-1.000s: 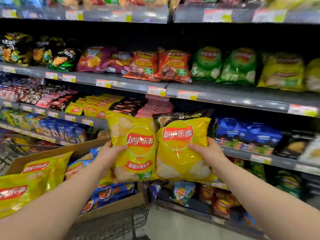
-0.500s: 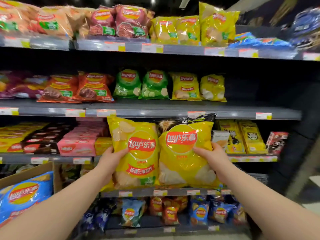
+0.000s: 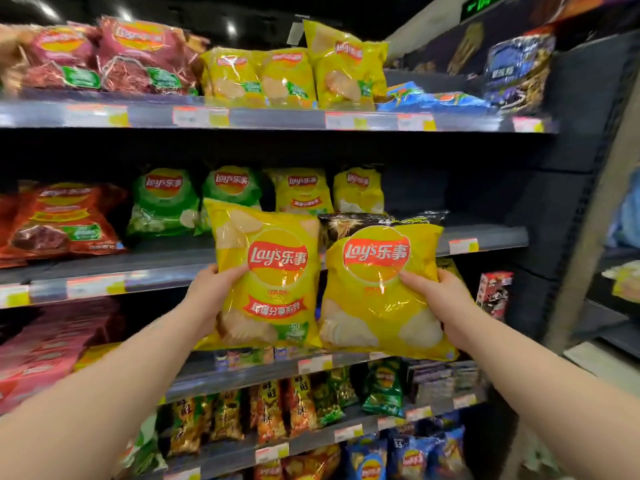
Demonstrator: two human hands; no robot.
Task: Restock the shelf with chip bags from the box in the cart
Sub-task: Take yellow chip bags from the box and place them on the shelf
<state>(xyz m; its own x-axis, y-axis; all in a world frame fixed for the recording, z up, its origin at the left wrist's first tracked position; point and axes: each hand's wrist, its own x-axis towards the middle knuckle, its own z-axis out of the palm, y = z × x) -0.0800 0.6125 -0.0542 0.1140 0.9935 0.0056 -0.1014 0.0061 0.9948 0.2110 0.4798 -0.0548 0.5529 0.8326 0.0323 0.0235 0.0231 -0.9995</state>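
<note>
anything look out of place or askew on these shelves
Yes, on the top shelf: the blue bags right of the yellow ones lie flat instead of standing, and the rightmost yellow bag sits higher and tilted beside its two neighbours. Nothing looks spilled or torn.

We show the left chip bag (image 3: 266,271) in yellow, with a red-and-white logo, a red banner and a green corner patch. The right chip bag (image 3: 381,306) is yellow with the same logo and a black top band. Behind, we mark green bags (image 3: 162,206), orange-red bags (image 3: 62,223), maroon bags (image 3: 138,57), blue bags (image 3: 408,455) and a grey shelf edge (image 3: 502,237).
</note>
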